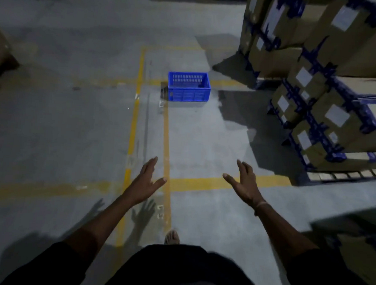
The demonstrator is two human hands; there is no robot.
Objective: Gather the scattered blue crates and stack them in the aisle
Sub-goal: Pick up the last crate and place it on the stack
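Blue crate (189, 86), upright, slatted walls, empty

Bare floor (193, 138) lies open up to the blue crate (189, 86); stacked cartons (329, 88) wall the right.

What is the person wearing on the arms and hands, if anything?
Both forearms are bare, with no gloves on the left hand or the right hand. A thin band circles the right wrist. The dark short sleeves end near the elbows.
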